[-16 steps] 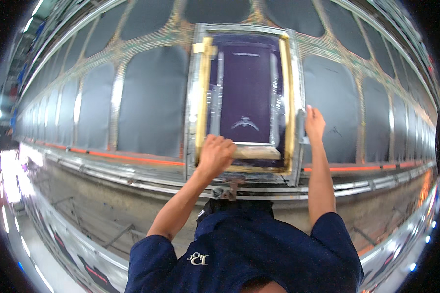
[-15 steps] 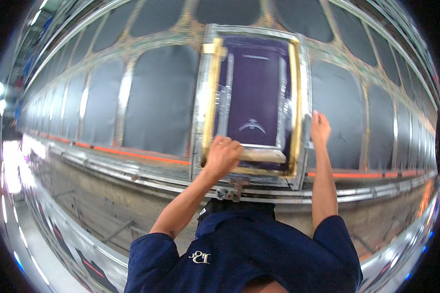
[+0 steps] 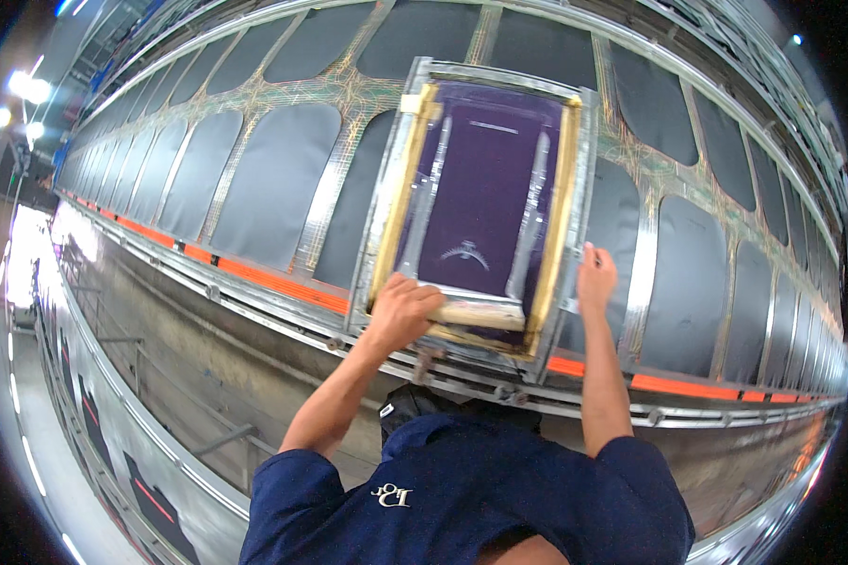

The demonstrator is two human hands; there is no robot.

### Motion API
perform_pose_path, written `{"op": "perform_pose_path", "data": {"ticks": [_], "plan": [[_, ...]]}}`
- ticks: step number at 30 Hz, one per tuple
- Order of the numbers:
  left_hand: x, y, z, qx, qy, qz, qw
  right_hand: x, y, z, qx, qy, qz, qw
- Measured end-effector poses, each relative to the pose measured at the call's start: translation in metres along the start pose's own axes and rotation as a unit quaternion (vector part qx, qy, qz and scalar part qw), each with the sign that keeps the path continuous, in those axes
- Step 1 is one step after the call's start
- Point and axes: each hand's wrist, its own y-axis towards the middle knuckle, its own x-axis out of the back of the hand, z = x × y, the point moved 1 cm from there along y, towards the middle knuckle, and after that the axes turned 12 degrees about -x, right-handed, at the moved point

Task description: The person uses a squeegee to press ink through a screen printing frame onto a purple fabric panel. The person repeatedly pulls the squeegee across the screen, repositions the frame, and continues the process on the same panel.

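Observation:
A metal-edged screen frame (image 3: 573, 141) with yellowish tape and a dark purple mesh (image 3: 471, 188) lies tilted over a row of grey panels. The mesh bears pale strips and a small arched motif. My left hand (image 3: 403, 306) is closed on a beige squeegee bar (image 3: 481, 314) lying across the lower part of the mesh. My right hand (image 3: 596, 273) is closed at the frame's right side; what is in its fingers is hidden.
Long rows of dark grey panels (image 3: 273, 169) curve away to both sides, with wiring-like strips between them. An orange strip (image 3: 678, 384) and metal rail (image 3: 207, 282) run along the near edge, above a recessed channel. A railing (image 3: 104, 367) stands at lower left; lights glow at far left.
The frame and both hands have shifted rightward along the panels, uncovering part of another panel on the left. The view has also rotated, so the rows and frame appear more tilted.

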Motion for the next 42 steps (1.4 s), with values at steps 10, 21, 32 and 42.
{"op": "perform_pose_path", "data": {"ticks": [10, 21, 32, 42], "plan": [[0.041, -0.106, 0.082, -0.059, 0.072, 0.036, 0.995, -0.122, -0.073, 0.051, -0.032, 0.007, -0.016, 0.999], [0.005, 0.042, 0.246, -0.098, 0.099, -0.014, 0.990, -0.106, -0.070, 0.076, -0.089, -0.244, 0.030, 0.965], [0.022, 0.262, 0.378, -0.055, -0.008, 0.076, 0.996, -0.218, 0.092, 0.258, 0.366, -0.208, 0.160, 0.893], [0.002, 0.242, 0.378, -0.042, 0.020, 0.087, 0.995, -0.277, 0.105, 0.255, 0.327, -0.434, 0.221, 0.810]]}}
